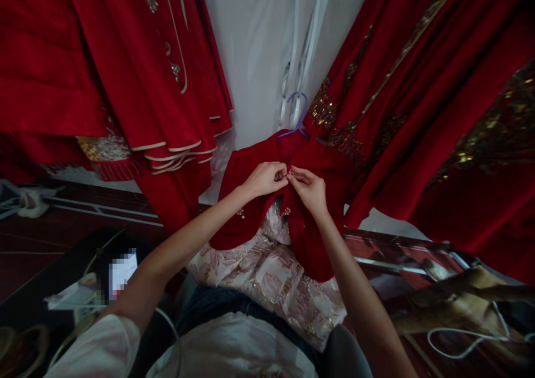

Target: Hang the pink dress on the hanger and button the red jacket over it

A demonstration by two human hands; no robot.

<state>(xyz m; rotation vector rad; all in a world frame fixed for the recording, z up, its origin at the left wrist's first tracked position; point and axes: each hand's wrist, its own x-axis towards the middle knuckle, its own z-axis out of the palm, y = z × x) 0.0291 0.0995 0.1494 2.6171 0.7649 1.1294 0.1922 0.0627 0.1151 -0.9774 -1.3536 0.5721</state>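
A short red jacket (307, 222) on a purple hanger (298, 124) lies spread before me, its lower front parted. Both hands meet at the upper part of its front opening. My left hand (268, 178) is closed in a pinch at one front edge. My right hand (308, 187) pinches the opposite edge with thumb and forefinger, where a tiny shiny fastening shows; my fingers hide most of it. Below them, a beaded ornament (286, 212) sits on the edge, and another beaded ornament (241, 213) is on the left panel. Pale pink-and-gold floral brocade fabric (271, 263) lies underneath, across my lap.
Red garments with pale trim (167, 88) hang at the left, and sequined red garments (401, 99) hang at the right. A dark table (54, 266) stands at the lower left. White cord (460, 342) and brownish rolled material (447, 305) lie at the lower right.
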